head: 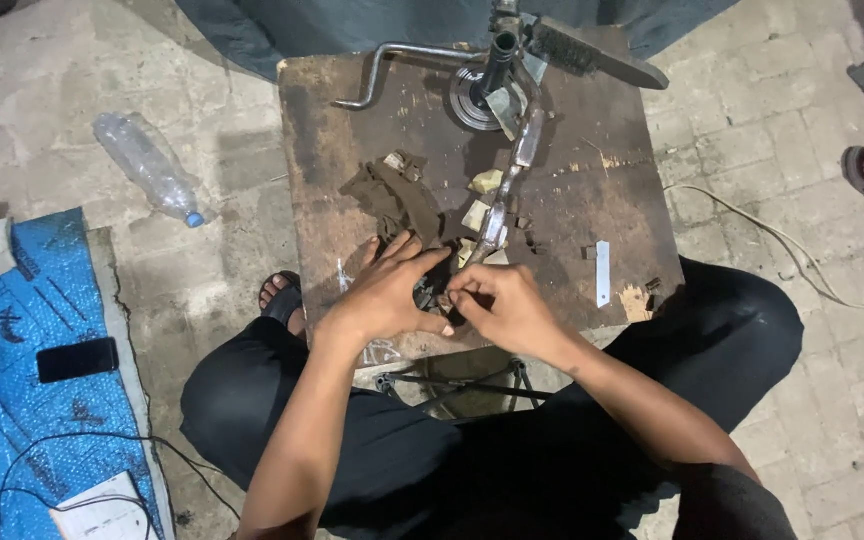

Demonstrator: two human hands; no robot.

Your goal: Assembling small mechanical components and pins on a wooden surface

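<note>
From the head camera I see my left hand (387, 290) and right hand (507, 305) pinched together on a small dark metal part (434, 296) at the near edge of the worn wooden table (632, 190). It looks hard, tiny and greasy, so I think fingertips on its sides work best. A plastic bottle (147, 165) lies on the stone floor (802, 120).

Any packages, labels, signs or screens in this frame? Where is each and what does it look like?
Phone: on the blue mat at left, flat black rectangle, screen dark.
Plastic bottle: lying on the paving left of the work table, clear, blue cap; no label visible.
No signs.
</note>
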